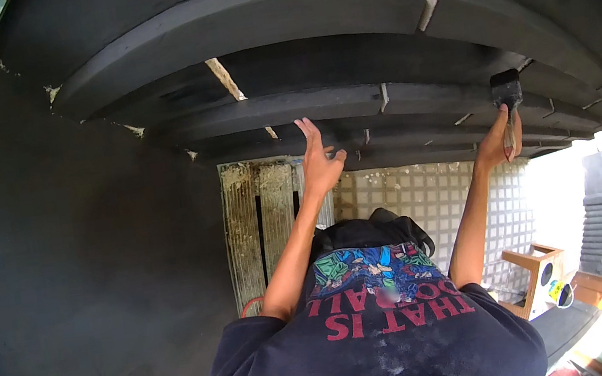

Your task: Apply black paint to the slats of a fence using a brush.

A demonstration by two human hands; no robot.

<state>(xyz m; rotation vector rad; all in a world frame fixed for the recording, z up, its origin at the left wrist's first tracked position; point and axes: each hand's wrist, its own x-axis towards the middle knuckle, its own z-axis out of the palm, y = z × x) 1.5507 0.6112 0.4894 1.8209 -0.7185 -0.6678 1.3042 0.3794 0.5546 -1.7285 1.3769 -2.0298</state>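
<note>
My right hand (494, 147) is closed around the handle of a paintbrush (507, 88). The brush points away from me, and its wide dark bristles are up against or very near a dark grey stepped surface (427, 97); contact is hard to tell. Farther left, my left hand (323, 171) is empty with its fingers spread. Its fingertips reach the lower edge of one dark ledge, though I cannot tell whether they touch it. Pale strips (225, 80) cross the grey ledges in several places.
A dark grey wall (81, 265) rises on the left. Below lie worn, stained planks (244, 234) beside a patterned tile floor (426, 205). At the lower right stands a small wooden stool (539, 270) with round containers (564, 294) on or beside it.
</note>
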